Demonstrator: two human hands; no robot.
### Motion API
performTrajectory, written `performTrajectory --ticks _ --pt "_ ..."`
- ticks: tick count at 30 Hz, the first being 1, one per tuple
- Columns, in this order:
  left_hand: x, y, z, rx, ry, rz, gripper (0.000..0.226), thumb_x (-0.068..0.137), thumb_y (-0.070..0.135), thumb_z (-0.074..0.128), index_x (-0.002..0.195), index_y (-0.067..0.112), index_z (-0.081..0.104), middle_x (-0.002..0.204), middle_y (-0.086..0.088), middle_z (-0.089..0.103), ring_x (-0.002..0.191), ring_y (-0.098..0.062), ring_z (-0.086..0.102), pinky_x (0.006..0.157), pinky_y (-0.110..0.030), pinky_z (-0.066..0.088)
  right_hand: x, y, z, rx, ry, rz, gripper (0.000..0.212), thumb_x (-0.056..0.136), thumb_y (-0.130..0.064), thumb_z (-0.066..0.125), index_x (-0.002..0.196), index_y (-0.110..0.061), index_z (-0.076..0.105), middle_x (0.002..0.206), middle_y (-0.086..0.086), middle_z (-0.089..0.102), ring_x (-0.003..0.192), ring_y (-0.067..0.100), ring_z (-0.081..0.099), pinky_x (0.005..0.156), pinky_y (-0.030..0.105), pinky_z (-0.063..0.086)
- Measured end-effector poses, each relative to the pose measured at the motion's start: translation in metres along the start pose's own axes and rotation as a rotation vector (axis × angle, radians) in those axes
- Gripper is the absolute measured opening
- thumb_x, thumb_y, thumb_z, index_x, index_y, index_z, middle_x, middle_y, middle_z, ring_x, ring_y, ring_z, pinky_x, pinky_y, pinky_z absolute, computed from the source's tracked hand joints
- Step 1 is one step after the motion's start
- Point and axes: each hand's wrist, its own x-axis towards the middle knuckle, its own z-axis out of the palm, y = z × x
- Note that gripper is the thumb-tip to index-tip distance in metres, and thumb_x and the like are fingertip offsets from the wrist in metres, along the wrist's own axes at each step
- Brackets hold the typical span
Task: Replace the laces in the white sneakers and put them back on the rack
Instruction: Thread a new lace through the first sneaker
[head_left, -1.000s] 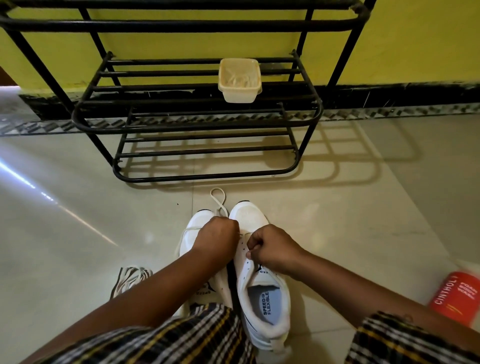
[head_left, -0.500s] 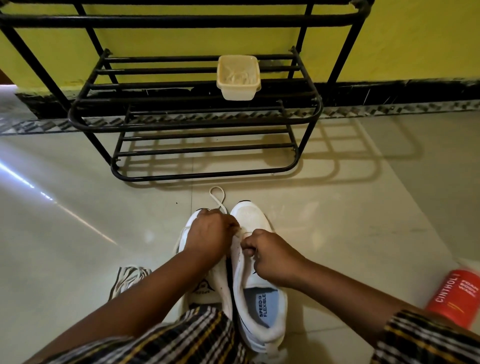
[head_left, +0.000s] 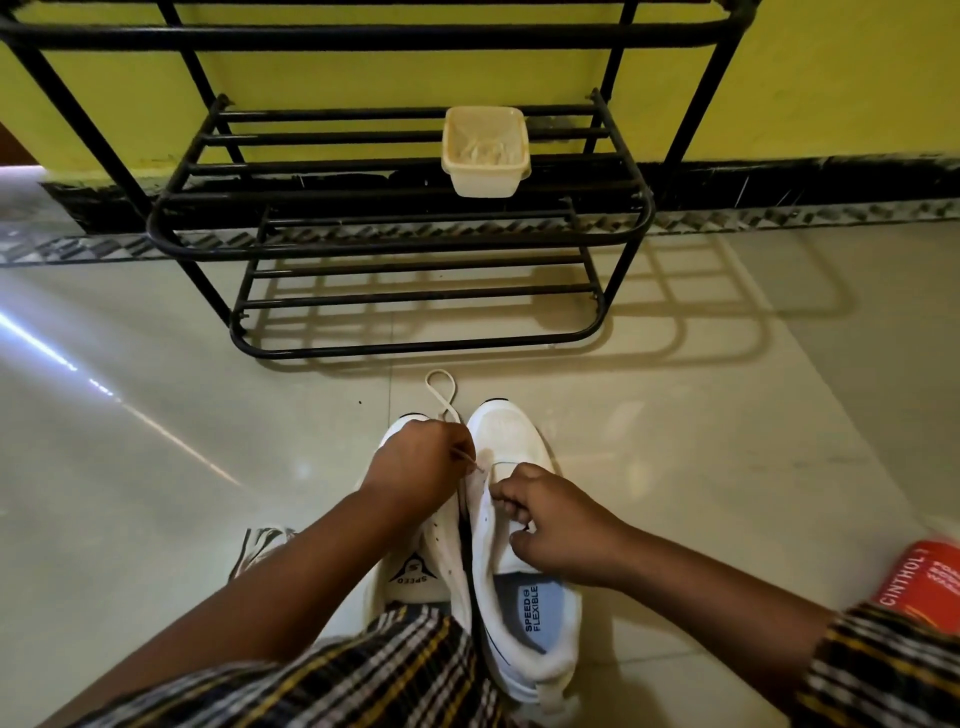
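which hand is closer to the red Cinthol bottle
Right. The right hand is on the right sneaker, toward the red bottle; the left hand is farther across.

Both hands on sneaker lace

Two white sneakers side by side on floor, toes toward 12 o'clock; white lace looped off toes; black rack beyond at 12.
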Motion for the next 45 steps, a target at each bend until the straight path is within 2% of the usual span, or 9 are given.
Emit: performTrajectory --ticks 6,10,14,19,22,24,32,39,45 --pt "-0.001 0.005 0.007 -0.006 -0.015 -0.099 0.01 0.086 0.02 0.061 0.084 0.018 0.07 0.087 -0.002 0.066 0.085 -0.019 0.061 0.068 -0.027 0.047 -0.004 -0.004 0.002 -0.104 -0.067 -0.034 0.031 0.082 -0.009 0.055 0.112 -0.007 0.05 0.097 0.001 0.037 0.093 0.022 0.044 0.077 0.031 0.041" --pt "0.0 0.01 0.01 -0.048 -0.033 -0.179 0.03 0.086 0.027 0.063 0.058 0.017 0.055 0.062 0.001 0.053 0.076 -0.023 0.061 0.06 -0.026 0.041 -0.009 -0.01 0.005 -0.336 -0.128 -0.072 0.063 0.087 -0.018 0.054 0.144 -0.013 0.027 0.128 0.008 0.038 0.119 0.026 0.037 0.093 0.034 0.035" --pt "0.004 0.019 0.009 -0.055 -0.129 -0.234 0.031 0.081 0.041 0.068 0.073 0.011 0.068 0.065 -0.001 0.059 0.071 -0.018 0.06 0.056 -0.025 0.04 -0.014 -0.012 0.007 -0.436 -0.155 -0.09 0.062 0.088 -0.021 0.053 0.144 -0.012 0.026 0.146 0.006 0.022 0.13 0.025 0.025 0.103 0.037 0.027" --pt "0.001 0.022 0.017 -0.042 -0.095 -0.23 0.017 0.077 0.014 0.058 0.061 0.01 0.056 0.057 -0.001 0.048 0.07 -0.023 0.059 0.053 -0.026 0.035 -0.015 -0.007 0.002 -0.376 -0.166 -0.13 0.033 0.088 -0.021 0.052 0.119 -0.011 0.054 0.127 0.01 0.04 0.116 0.026 0.036 0.096 0.036 0.035" --pt "-0.001 0.018 0.019 -0.078 -0.084 -0.244 0.024 0.081 0.015 0.057 0.058 0.011 0.055 0.058 -0.004 0.052 0.065 -0.025 0.056 0.051 -0.026 0.034 0.0 -0.001 -0.005 -0.092 0.036 -0.072 0.023 0.089 -0.014 0.054 0.106 -0.003 0.065 0.105 0.016 0.057 0.099 0.028 0.054 0.086 0.034 0.042" --pt "0.0 0.016 0.019 -0.115 -0.087 -0.252 0.025 0.084 0.019 0.059 0.063 0.007 0.062 0.064 -0.009 0.06 0.069 -0.027 0.06 0.053 -0.026 0.036 0.011 0.001 -0.005 -0.073 0.188 0.042 0.026 0.09 -0.016 0.056 0.113 -0.006 0.062 0.111 0.013 0.058 0.103 0.026 0.055 0.086 0.028 0.04" --pt "-0.007 0.006 0.018 -0.261 -0.059 -0.205 0.026 0.084 0.026 0.062 0.074 0.003 0.07 0.075 -0.014 0.069 0.062 -0.016 0.054 0.055 -0.024 0.036 0.036 -0.015 0.005 -0.481 0.192 0.132 0.021 0.09 -0.007 0.046 0.107 -0.008 0.058 0.113 0.011 0.056 0.104 0.034 0.057 0.071 0.032 0.04" --pt "-0.016 0.007 0.015 -0.364 0.023 -0.149 0.018 0.082 0.023 0.069 0.099 0.019 0.064 0.09 0.01 0.063 0.087 -0.008 0.06 0.069 -0.015 0.043 0.028 -0.016 -0.021 -0.752 0.24 -0.048 0.032 0.092 -0.005 0.038 0.121 -0.012 0.049 0.123 0.008 0.05 0.103 0.031 0.059 0.066 0.032 0.035" --pt "-0.02 0.008 0.015 -0.405 0.019 -0.135 0.031 0.077 0.021 0.075 0.105 0.024 0.061 0.096 0.007 0.062 0.088 -0.009 0.059 0.077 -0.019 0.045 0.007 0.03 -0.07 -0.66 0.352 0.2 0.021 0.088 -0.005 0.043 0.1 -0.017 0.055 0.104 0.002 0.056 0.09 0.027 0.059 0.062 0.029 0.037"
